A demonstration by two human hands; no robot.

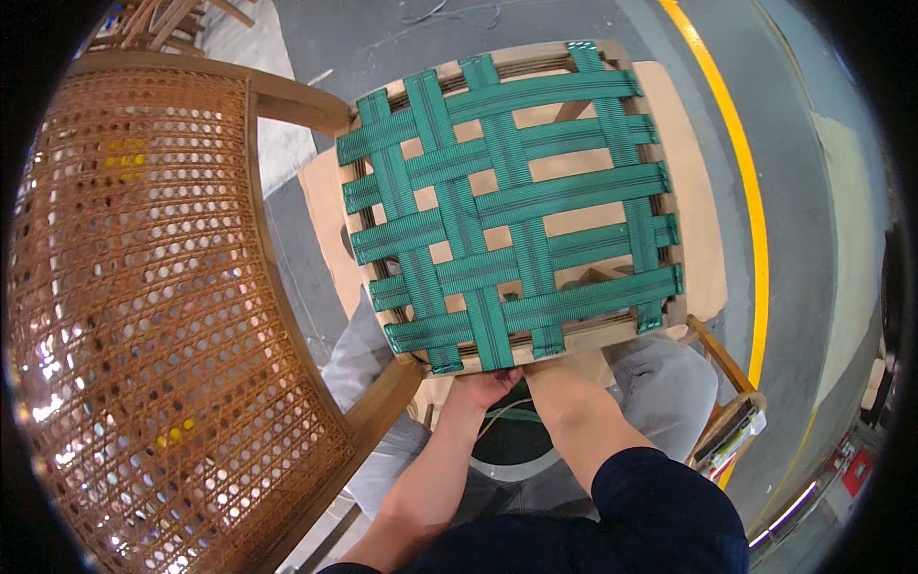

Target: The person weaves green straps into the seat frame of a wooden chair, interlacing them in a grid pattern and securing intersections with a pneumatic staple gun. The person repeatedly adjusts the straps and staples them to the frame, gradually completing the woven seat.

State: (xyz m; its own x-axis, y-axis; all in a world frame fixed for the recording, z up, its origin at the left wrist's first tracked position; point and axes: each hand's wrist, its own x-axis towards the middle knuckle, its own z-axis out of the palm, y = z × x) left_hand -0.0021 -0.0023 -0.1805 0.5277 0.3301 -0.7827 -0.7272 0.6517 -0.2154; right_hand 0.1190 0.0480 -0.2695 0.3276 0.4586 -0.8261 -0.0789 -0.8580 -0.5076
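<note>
A wooden chair's seat frame (622,335) lies in front of me, crossed by a lattice of green webbing straps (574,203). Several straps run front to back, woven over and under the crosswise ones. Part of my left hand (490,386) shows at the near edge of the frame, below a strap end; its fingers are mostly hidden. My right forearm (579,421) reaches to the same edge, and the hand disappears beneath the frame. What either hand holds under there cannot be seen.
The chair's cane-woven back (143,287) fills the left side, joined by wooden arms. Beige sheeting (693,191) lies under the chair. A narrow box-like holder (727,435) is at lower right. A yellow line (741,143) crosses the grey floor. Wooden chair parts (163,24) stand upper left.
</note>
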